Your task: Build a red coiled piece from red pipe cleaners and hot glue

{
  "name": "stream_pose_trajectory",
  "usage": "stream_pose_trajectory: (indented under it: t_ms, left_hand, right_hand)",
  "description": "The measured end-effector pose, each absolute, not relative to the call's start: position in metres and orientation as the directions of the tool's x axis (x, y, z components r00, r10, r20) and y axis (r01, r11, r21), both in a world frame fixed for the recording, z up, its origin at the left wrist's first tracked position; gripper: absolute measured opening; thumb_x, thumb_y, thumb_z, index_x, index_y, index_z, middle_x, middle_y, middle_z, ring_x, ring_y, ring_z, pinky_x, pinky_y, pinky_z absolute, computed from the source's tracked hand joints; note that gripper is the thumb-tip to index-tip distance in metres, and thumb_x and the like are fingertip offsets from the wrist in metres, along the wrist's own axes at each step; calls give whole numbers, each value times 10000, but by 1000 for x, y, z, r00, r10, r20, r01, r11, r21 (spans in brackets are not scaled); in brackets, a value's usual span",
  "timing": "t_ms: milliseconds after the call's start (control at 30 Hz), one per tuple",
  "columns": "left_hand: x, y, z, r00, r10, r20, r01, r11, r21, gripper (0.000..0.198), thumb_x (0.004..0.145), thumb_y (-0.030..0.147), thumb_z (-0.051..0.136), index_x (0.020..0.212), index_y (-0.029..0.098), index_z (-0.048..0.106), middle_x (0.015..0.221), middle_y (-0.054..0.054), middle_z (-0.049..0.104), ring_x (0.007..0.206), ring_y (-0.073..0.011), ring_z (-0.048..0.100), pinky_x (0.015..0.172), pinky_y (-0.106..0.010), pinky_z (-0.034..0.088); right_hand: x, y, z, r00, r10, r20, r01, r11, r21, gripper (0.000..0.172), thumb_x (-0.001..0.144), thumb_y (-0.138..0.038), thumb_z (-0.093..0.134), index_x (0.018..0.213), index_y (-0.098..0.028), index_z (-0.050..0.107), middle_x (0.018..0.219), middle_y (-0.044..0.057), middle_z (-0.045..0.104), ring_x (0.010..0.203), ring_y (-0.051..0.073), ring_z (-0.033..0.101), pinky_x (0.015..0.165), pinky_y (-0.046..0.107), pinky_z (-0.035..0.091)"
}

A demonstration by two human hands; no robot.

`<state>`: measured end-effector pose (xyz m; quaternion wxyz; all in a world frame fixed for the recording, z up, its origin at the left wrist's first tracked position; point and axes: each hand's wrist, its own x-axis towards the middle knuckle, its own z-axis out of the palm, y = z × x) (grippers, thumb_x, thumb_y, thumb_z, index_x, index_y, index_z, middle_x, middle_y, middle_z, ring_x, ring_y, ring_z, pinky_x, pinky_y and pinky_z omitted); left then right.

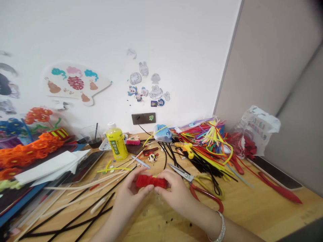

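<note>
Our left hand (130, 198) and right hand (174, 190) are curled closed, gripping a red pipe-cleaner bundle (151, 181) from both ends above the tabletop (252, 208), with scissors (183, 173) just beyond the right hand.

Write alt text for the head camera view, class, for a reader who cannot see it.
A person's left hand and right hand hold a bundle of red fuzzy pipe cleaners above a light wooden table. Steel scissors with red-and-yellow handles lie beside them, near heaps of multicoloured pipe cleaners.
</note>
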<state>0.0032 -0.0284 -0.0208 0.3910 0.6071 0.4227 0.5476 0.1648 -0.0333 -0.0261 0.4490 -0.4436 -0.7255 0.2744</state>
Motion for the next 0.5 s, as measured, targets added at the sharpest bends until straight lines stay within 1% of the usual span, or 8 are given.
stream_pose_trajectory:
  t_ms: [67, 100, 200, 267, 333, 367, 433, 500]
  left_hand:
    - [9, -30, -24, 17, 979, 205, -108, -202, 973, 494, 611, 214, 765, 1066, 214, 573, 847, -25, 718, 780, -189, 657, 729, -294, 520]
    - [12, -31, -27, 20, 987, 159, -188, -153, 970, 511, 621, 240, 766, 1085, 207, 556, 849, -28, 722, 783, -185, 657, 734, -288, 517]
    - [21, -34, -38, 29, 993, 115, -352, -98, 931, 443, 629, 316, 767, 1013, 199, 579, 855, -24, 725, 839, -185, 652, 765, -268, 504]
    - [25, -36, -43, 16, 993, 113, -373, -99, 923, 397, 641, 319, 761, 983, 207, 593, 865, -10, 723, 862, -169, 643, 790, -247, 492]
    - [25, -36, -44, -6, 994, 113, -350, -108, 931, 366, 647, 319, 758, 960, 202, 608, 856, -5, 723, 853, -162, 640, 792, -237, 488]
    - [24, -36, -43, -15, 994, 112, -331, -110, 937, 355, 647, 325, 757, 945, 193, 617, 846, -8, 723, 842, -164, 641, 783, -238, 490]
    - [20, -35, -38, -17, 995, 103, -296, -103, 949, 343, 642, 349, 754, 910, 170, 636, 828, -22, 724, 827, -179, 644, 757, -248, 499]
    - [17, -34, -33, -5, 997, 82, -281, -80, 956, 361, 618, 367, 765, 886, 155, 646, 803, -32, 726, 817, -193, 646, 726, -254, 506]
  right_hand:
    - [159, -34, -31, -114, 909, 401, 344, 415, -842, 137, 660, -93, 673, 750, -157, 592, 759, 20, 572, 708, 168, 547, 627, 274, 427]
    - [155, -34, -34, -73, 916, 395, 312, 398, -863, 128, 656, -105, 676, 721, -158, 580, 741, 18, 566, 689, 165, 545, 606, 268, 427]
    - [145, -36, -42, 1, 911, 413, 201, 404, -892, 122, 688, -154, 656, 666, -166, 537, 737, 23, 567, 690, 163, 554, 598, 261, 444]
    - [140, -38, -45, 18, 894, 448, 161, 440, -884, 115, 729, -167, 616, 665, -170, 521, 775, 36, 581, 739, 166, 571, 637, 265, 461]
    - [140, -40, -45, -12, 876, 482, 191, 475, -859, 75, 734, -140, 596, 705, -170, 534, 826, 47, 590, 792, 170, 577, 662, 262, 468]
    - [141, -41, -43, -52, 867, 495, 226, 493, -840, 72, 725, -118, 594, 740, -170, 548, 852, 49, 591, 809, 170, 574, 666, 257, 468]
    - [148, -42, -37, -164, 845, 510, 315, 535, -784, 144, 710, -92, 599, 825, -174, 572, 893, 48, 592, 819, 169, 566, 673, 255, 463]
    - [156, -41, -31, -266, 810, 523, 419, 586, -694, 148, 741, -119, 589, 874, -181, 584, 895, 47, 600, 804, 171, 559, 689, 272, 450]
